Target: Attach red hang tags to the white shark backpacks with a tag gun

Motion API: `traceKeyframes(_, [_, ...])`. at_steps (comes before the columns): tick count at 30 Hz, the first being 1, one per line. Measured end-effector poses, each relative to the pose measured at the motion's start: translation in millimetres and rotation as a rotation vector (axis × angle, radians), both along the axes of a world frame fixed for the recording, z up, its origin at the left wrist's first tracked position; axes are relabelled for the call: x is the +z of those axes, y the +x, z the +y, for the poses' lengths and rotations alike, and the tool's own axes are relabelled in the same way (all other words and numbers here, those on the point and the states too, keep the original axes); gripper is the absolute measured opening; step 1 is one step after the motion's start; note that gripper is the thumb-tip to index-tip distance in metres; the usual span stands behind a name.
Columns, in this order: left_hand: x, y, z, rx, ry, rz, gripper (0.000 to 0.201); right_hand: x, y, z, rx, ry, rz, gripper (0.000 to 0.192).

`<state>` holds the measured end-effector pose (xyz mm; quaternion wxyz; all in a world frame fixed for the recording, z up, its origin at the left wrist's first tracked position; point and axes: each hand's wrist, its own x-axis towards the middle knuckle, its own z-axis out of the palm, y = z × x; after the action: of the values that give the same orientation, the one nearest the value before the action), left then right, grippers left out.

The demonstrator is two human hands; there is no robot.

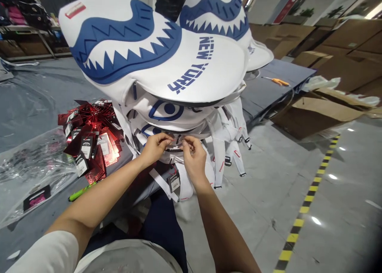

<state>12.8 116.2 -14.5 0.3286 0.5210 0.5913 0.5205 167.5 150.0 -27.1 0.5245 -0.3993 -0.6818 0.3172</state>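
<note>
- Left hand point(155, 146): I pinched its fingers closed on the white bag point(179, 155).
- Right hand point(193, 155): I pinched likewise, above the hang tag point(174, 182).

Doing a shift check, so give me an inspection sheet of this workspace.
Surface: grey table, partly under clear plastic film.
Job's things: stack of white shark-face backpacks; a hang tag dangles below the hands.
Clutter: pile of red hang tags, green marker, orange cutter.
Grips: left hand and right hand pinch something small at a bag's front; too small to tell.
Cables: nothing seen.
Surroundings: cardboard boxes, striped floor tape.
</note>
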Motion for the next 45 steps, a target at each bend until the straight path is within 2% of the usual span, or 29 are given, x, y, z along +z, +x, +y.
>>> traceKeyframes(4, [-2.8,7.5,-1.5,0.002,-0.019,-0.095,0.015,0.5,2.3,-0.2,0.054,-0.022,0.037,0.022])
traceKeyframes(7, [0.4,15.6,4.5,-0.029,-0.044,-0.15,0.013,0.8,1.1,2.6,0.106,-0.123,0.16,0.022])
traceKeyframes(12, [11.7,14.1,8.3,-0.237,-0.141,-0.223,0.012,12.2,2.8,10.3,0.112,-0.222,0.358,0.024])
traceKeyframes(15, [16.1,2.4,-3.3,-0.364,-0.163,-0.224,0.022,19.7,3.8,10.5,0.093,-0.252,0.527,0.027])
traceKeyframes(18, [16.1,-10.3,-18.2,-0.442,-0.157,-0.203,0.035,21.7,-0.9,7.9,0.143,-0.315,0.58,0.032])
traceKeyframes(21, [13.4,-19.7,-29.5,-0.524,-0.146,-0.07,0.063,19.8,-10.0,5.6,0.154,-0.318,0.612,0.038])
traceKeyframes(24, [10.6,-26.2,-37.3,-0.542,-0.127,0.09,0.078,17.8,-17.5,4.7,0.121,-0.287,0.644,0.04])
traceKeyframes(28, [6.6,-32.7,-47.9,-0.557,-0.059,-0.005,0.083,16.2,-20.7,4.4,0.095,-0.282,0.665,0.034])
traceKeyframes(30, [2.7,-33.7,-51.7,-0.524,-0.007,-0.062,0.073,15.6,-21.0,3.5,0.085,-0.276,0.666,0.031])
traceKeyframes(31, [0.0,-33.4,-52.6,-0.464,0.029,-0.086,0.063,15.4,-21.1,2.8,0.082,-0.268,0.664,0.028])
traceKeyframes(33, [-6.4,-31.7,-51.6,-0.254,0.144,-0.114,0.04,15.3,-21.3,0.5,0.083,-0.25,0.652,0.025])
traceKeyframes(35, [-12.6,-29.6,-47.9,-0.015,0.312,-0.058,0.024,15.1,-21.0,-2.5,0.09,-0.237,0.625,0.022])
traceKeyframes(37, [-16.6,-28.4,-43.7,0.113,0.453,0.063,0.017,14.6,-19.8,-5.7,0.096,-0.225,0.585,0.021])
traceKeyframes(39, [-17.2,-28.5,-41.4,0.102,0.52,0.192,0.013,14.0,-17.6,-8.7,0.096,-0.208,0.539,0.022])
traceKeyframes(42, [-12.8,-29.4,-42.8,0.032,0.54,0.362,0.01,14.1,-13.6,-12.6,0.089,-0.193,0.456,0.022])
traceKeyframes(45, [-5.5,-27.2,-45.3,0.137,0.59,0.619,0.01,15.9,-10.2,-15.4,0.107,-0.19,0.368,0.02])
